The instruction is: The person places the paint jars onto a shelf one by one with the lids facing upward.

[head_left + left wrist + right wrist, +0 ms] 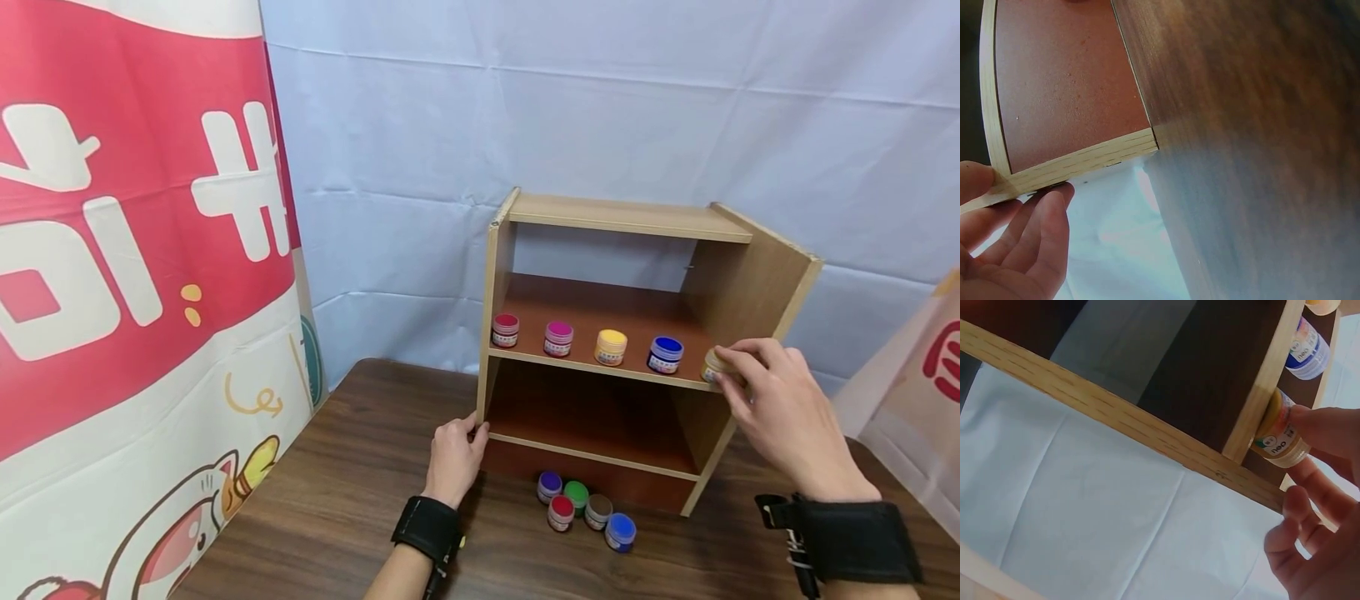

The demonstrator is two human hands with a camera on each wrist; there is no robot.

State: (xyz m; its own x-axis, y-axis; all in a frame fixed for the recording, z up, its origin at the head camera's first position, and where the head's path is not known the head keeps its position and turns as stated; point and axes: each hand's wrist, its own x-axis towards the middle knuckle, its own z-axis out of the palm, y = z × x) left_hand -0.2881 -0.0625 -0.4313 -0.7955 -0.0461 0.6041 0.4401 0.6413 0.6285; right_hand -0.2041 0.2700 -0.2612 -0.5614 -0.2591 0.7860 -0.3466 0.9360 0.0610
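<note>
A small wooden shelf unit (600,367) stands on the table. My left hand (454,454) grips the front edge of its left side panel low down; in the left wrist view the thumb and fingers (1054,237) lie on either side of that edge. At the right end of the middle shelf, my right hand (780,408) pinches an ochre-coloured paint jar (1280,434) between thumb and fingers. Left of it along the same shelf edge stand a blue paint jar (665,355), a yellow one (611,347), a magenta one (558,339) and a red one (506,331).
In front of the shelf unit, several paint jars cluster on the dark wooden table (390,425): purple (550,487), green (577,497), red (561,513), brown (598,512) and blue (620,532). A pale cloth (405,167) hangs behind, and a printed banner (150,250) hangs at left.
</note>
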